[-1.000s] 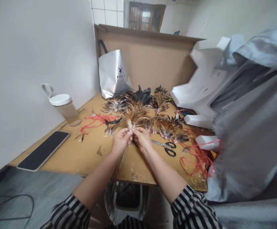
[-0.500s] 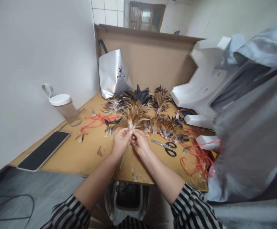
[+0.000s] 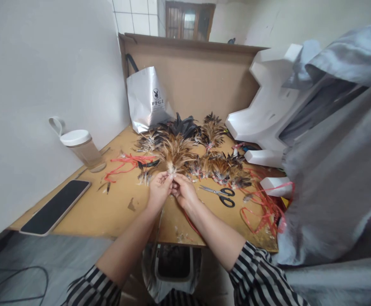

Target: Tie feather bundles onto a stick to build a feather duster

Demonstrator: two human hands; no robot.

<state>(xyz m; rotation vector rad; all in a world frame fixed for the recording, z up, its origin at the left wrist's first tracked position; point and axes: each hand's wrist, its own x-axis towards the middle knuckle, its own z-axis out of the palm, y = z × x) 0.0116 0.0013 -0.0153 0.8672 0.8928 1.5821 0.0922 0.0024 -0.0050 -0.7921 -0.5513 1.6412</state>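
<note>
A fan of brown feathers (image 3: 175, 149), pale and fluffy at its base, stands out from between my hands. My left hand (image 3: 160, 189) pinches that base from the left. From the other side my right hand (image 3: 184, 190) closes on the same spot, thumbs almost meeting. A thin red string (image 3: 192, 223) hangs below my right wrist; its upper end is hidden by the hands. Beyond lie dark feathers (image 3: 181, 126) and another bunch (image 3: 211, 129). A row of tied feather bunches (image 3: 222, 168) rests to the right, with black-handled scissors (image 3: 220, 194) in front of it.
Red plastic strips lie in a heap (image 3: 265, 212) at right and a smaller pile (image 3: 124, 163) at left. A phone (image 3: 56, 207) and a lidded cup (image 3: 85, 148) sit on the left. A silver bag (image 3: 149, 100) leans at the back; white foam (image 3: 268, 110) stands at right.
A red string now shows beneath my right wrist, where none was visible before. The view has shifted slightly; both hands keep their pinch at the feathers' base.
</note>
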